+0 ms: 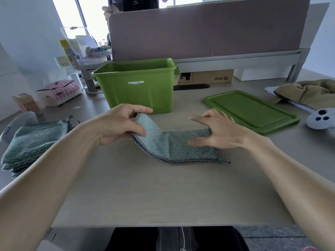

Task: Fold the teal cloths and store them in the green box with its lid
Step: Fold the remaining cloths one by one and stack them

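A teal cloth [178,145] with a black-and-white checked border lies on the table in front of me. My left hand [119,124] pinches its left edge and lifts that end off the table. My right hand [220,132] rests flat on the cloth's right part, fingers straight. Behind the cloth stands the open green box [137,86] marked "STORAGE BOX". Its green lid [252,110] lies flat on the table to the right. A pile of teal cloths [34,140] sits at the left, partly hidden by my left forearm.
A white controller [321,120] and a crumpled tan cloth [308,93] lie at the right edge. A pink packet [59,92] and a small carton [27,104] sit at the left. A cardboard box [206,77] rests under the grey divider [204,31] behind.
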`<state>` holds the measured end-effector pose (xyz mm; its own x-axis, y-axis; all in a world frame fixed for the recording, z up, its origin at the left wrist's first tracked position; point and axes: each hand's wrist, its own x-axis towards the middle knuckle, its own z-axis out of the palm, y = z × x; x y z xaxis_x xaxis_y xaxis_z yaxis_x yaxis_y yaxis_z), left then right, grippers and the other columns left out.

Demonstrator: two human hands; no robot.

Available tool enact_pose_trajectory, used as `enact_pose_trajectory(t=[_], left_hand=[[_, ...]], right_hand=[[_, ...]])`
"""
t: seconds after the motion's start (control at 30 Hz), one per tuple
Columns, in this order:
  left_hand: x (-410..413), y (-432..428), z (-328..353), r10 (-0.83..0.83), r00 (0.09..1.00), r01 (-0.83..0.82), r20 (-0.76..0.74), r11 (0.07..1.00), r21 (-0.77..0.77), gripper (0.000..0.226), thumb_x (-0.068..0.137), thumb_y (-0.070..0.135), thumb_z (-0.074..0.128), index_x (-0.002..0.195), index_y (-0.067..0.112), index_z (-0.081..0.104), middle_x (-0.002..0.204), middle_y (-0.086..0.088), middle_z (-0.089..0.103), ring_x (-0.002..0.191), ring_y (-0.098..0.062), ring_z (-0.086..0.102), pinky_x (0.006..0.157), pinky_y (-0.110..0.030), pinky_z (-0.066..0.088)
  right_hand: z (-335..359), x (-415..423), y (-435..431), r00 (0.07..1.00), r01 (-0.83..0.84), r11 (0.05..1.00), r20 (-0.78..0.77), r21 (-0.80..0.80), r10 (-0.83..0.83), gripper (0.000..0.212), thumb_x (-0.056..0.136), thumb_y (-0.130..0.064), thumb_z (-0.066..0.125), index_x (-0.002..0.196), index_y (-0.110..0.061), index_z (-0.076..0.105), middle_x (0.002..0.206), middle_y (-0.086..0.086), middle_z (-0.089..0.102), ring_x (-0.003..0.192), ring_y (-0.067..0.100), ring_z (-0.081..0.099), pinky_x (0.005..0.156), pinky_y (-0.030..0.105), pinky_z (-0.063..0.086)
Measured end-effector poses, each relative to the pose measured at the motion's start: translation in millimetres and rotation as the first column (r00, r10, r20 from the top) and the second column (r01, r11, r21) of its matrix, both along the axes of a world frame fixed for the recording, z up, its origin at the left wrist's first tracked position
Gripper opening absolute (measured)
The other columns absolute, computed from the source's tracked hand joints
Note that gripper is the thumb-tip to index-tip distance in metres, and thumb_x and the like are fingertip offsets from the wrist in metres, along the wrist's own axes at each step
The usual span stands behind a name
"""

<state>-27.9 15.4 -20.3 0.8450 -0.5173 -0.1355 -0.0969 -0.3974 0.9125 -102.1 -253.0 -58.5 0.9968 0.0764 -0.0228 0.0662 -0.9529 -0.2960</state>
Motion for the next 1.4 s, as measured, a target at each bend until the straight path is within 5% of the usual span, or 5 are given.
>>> enact_pose_trajectory(t=[0.2,0.6,0.87,1.0,1.4], left_hand=[[-6.2,-47.9,19.6,-0.078,0.994,0.067,0.079,0.989,0.129,0.07,0.078,-0.015,0.068,0.14,0.014,0.053,0.131,-0.018,0.056,0.102,-0.024,0.065,0.092,-0.041,0.057],[-28.4,-136.0,-9.9,-0.291,0.931,0.18,0.221,0.892,0.415,0.084,0.077,-0.001,0.075,0.151,0.014,0.039,0.148,-0.008,0.046,0.112,-0.012,0.051,0.058,-0.006,0.048],[-33.9,-139.6,-19.0,-0.287,0.948,0.249,0.136,0.938,0.241,0.078,0.078,0.017,0.083,0.145,0.024,0.044,0.112,-0.005,0.058,0.073,-0.01,0.068,0.06,-0.02,0.057],[-24.7,-117.6,-18.9,-0.068,0.882,0.036,0.466,0.996,0.078,0.024,0.088,0.036,0.071,0.111,0.027,0.067,0.097,0.001,0.067,0.073,-0.005,0.068,0.074,-0.031,0.06],[-29.3,-90.8,-65.2,-0.409,0.756,-0.034,0.511,0.755,0.655,0.079,0.086,0.075,0.043,0.154,0.04,0.023,0.162,0.01,0.021,0.149,-0.009,0.015,0.116,-0.039,0.008]], right_hand=[[5.1,-4.8,-26.6,0.994,-0.017,0.999,-0.103,0.047,0.022,0.085,0.071,-0.063,0.075,0.143,-0.028,0.05,0.083,-0.023,0.048,0.074,-0.006,0.046,0.063,0.011,0.031],[1.0,-5.6,-39.2,0.96,0.224,0.737,-0.275,0.638,-0.054,0.097,0.071,0.009,0.081,0.152,-0.001,0.029,0.096,0.009,0.056,0.071,0.021,0.066,0.057,0.024,0.058],[-3.7,-3.0,-46.2,0.961,0.22,0.694,-0.275,0.686,-0.033,0.08,0.077,0.016,0.072,0.147,0.003,0.035,0.086,0.007,0.06,0.072,0.022,0.067,0.062,0.027,0.062],[-5.4,-1.4,-51.7,0.971,0.213,0.674,-0.228,0.707,-0.068,0.061,0.089,0.009,0.061,0.146,0.001,0.039,0.09,0.014,0.062,0.065,0.019,0.066,0.059,0.028,0.061],[-2.3,-1.9,-38.1,0.994,-0.071,0.958,0.094,0.277,0.047,0.068,0.076,-0.056,0.072,0.139,-0.039,0.051,0.105,-0.001,0.05,0.098,0.014,0.053,0.083,0.025,0.039]])
